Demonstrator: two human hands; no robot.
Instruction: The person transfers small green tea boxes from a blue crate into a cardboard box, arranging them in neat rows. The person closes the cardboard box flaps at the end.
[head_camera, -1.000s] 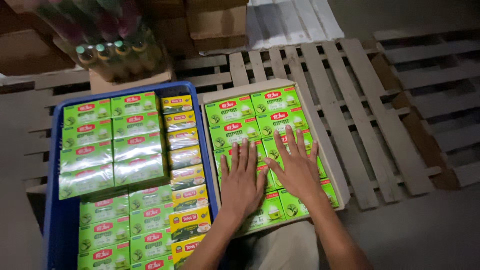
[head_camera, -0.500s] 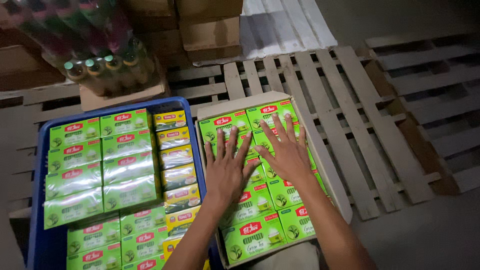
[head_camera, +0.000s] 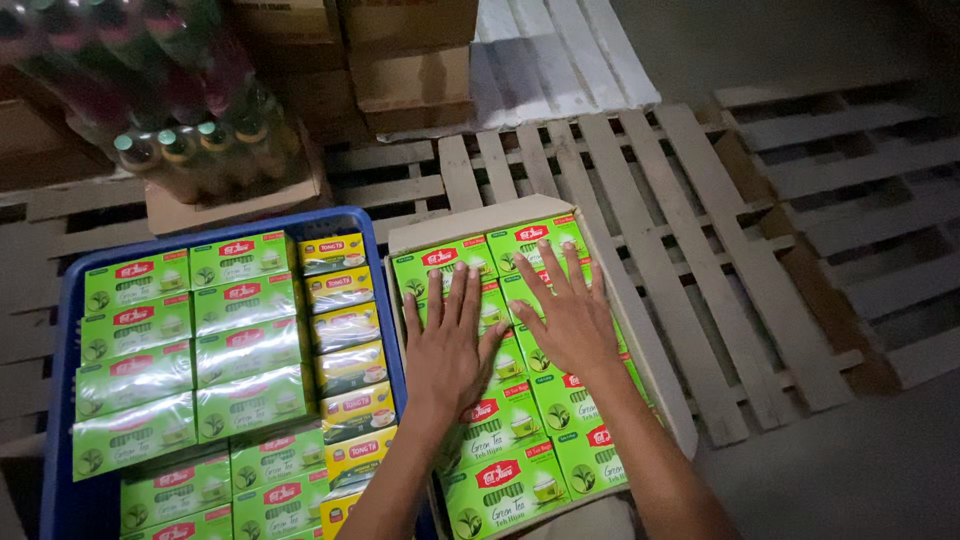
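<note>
Two hands are pressing flat on green tea boxes packed in a cardboard carton.
Left hand and right hand, fingers spread, gripping nothing; the boxes look light, crushable, film-slick, best taken by their side edges. Blue crate at nine o'clock.

Two hands: left hand, right hand. One cardboard carton, one blue crate. Yellow tea boxes visible: seven. Bottle caps visible: four. Green tea boxes: many, partly hidden.

wooden pallets bearing carton, crate
</note>
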